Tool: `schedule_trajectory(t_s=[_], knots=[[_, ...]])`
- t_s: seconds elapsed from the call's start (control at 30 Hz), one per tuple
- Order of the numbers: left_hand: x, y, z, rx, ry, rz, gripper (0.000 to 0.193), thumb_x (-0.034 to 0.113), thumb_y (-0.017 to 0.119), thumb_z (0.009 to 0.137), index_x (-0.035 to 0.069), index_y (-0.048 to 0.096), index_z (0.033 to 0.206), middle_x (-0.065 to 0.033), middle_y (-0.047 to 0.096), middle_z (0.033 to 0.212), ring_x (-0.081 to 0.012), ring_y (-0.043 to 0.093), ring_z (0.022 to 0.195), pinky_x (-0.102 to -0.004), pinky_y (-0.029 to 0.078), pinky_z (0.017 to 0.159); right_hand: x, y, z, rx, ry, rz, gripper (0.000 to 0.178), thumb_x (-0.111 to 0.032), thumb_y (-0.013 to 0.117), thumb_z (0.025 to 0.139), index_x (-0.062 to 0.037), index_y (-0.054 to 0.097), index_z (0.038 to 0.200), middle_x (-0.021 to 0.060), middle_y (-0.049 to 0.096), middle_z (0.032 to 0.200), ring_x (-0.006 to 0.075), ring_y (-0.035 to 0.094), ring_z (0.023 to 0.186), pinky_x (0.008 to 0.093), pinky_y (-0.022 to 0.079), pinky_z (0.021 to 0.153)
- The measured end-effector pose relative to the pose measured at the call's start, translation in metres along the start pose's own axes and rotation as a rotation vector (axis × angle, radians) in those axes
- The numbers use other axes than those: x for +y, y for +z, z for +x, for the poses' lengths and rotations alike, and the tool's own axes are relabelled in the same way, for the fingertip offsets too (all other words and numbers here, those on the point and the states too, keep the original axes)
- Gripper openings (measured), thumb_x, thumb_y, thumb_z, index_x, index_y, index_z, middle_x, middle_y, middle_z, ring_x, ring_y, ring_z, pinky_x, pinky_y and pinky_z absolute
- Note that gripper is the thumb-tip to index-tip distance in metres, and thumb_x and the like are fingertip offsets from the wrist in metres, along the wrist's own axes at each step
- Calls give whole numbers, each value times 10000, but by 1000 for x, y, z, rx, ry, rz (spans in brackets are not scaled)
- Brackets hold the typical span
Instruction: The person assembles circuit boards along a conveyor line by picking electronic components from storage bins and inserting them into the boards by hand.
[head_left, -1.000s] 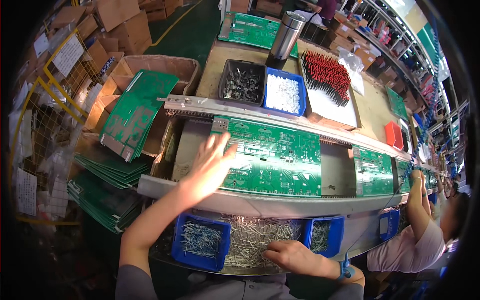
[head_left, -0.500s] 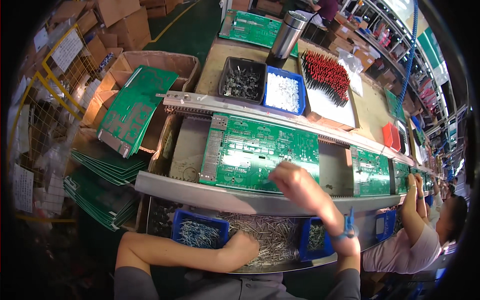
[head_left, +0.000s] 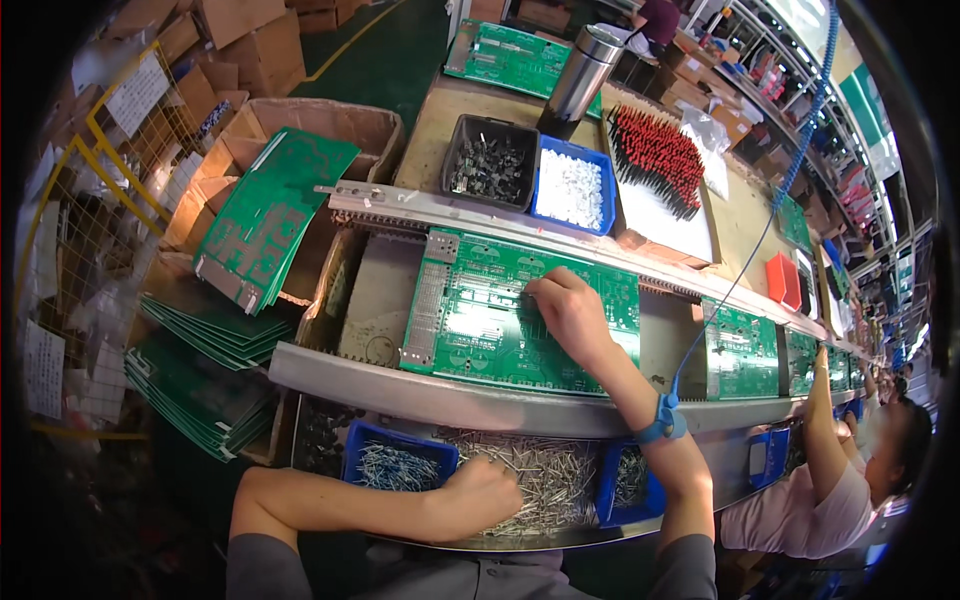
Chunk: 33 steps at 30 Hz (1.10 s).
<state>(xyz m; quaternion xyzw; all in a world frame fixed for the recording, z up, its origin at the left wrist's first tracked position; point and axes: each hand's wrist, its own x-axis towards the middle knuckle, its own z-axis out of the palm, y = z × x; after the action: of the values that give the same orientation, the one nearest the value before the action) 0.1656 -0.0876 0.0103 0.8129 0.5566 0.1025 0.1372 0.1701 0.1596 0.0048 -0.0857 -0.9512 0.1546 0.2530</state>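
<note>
A green circuit board (head_left: 470,345) lies flat between the two metal rails in front of me. Over its middle, my right hand (head_left: 572,315) is closed, with thumb and fingertips pinched together at the board's surface; whatever they hold is too small to see. A blue strap with a coiled cord circles that wrist. Lower down, my left hand (head_left: 482,497) is curled into a fist at the edge of a metal tray of loose thin-leaded components (head_left: 555,470). Its fingers hide anything inside.
Blue bins (head_left: 352,450) of small parts flank the loose components. Beyond the far rail (head_left: 480,215) stand a black bin (head_left: 530,135), a blue bin of white parts (head_left: 570,185), red-topped parts (head_left: 655,150) and a steel flask (head_left: 585,75). Boards (head_left: 275,215) lean in a carton. A co-worker (head_left: 810,490) sits at right.
My right hand has moved up and left, from above the board's near edge to its middle, and the blue cord now stretches behind it. My left hand has barely moved.
</note>
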Motion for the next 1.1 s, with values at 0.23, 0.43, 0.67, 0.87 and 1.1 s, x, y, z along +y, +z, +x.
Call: schedule_trajectory(t_s=[0.23, 0.43, 0.67, 0.87, 1.1], knots=[[1, -15, 0, 30, -68, -144, 86, 111, 593, 682, 48, 640, 647, -117, 633, 673, -238, 651, 605, -350, 497, 479, 4, -1, -4, -24, -5, -34, 137, -5, 598, 750, -64, 674, 848, 86, 590, 817, 276, 579, 787, 368, 488, 672], [-2, -15, 2, -59, -47, -254, 79, 63, 585, 682, -6, 609, 710, -176, 627, 698, -282, 662, 628, -389, 522, 512, -2, -10, -16, -16, -100, -195, 210, 13, 586, 739, -41, 653, 931, 94, 595, 863, 274, 558, 824, 349, 472, 693], [-9, -33, -2, -154, -24, -250, 141, 43, 570, 697, 14, 532, 829, -144, 551, 807, -304, 638, 697, -388, 527, 544, -43, -44, -37, -166, -68, -127, 321, 9, 594, 653, -55, 626, 966, 102, 570, 785, 269, 569, 773, 359, 464, 640], [-64, -80, -11, 338, -166, -415, 61, 35, 558, 780, 18, 537, 835, -110, 534, 847, -275, 580, 766, -350, 483, 646, -111, -75, -106, -799, -215, 184, 160, -79, 573, 711, -65, 567, 871, 92, 557, 767, 252, 606, 727, 350, 491, 578], [-147, -72, 11, 690, -329, -256, 92, -31, 592, 783, 6, 616, 864, -127, 580, 829, -312, 600, 764, -365, 479, 676, -117, -47, -149, -862, -203, 101, 158, -116, 571, 729, -81, 544, 880, 73, 567, 798, 240, 617, 771, 341, 498, 659]])
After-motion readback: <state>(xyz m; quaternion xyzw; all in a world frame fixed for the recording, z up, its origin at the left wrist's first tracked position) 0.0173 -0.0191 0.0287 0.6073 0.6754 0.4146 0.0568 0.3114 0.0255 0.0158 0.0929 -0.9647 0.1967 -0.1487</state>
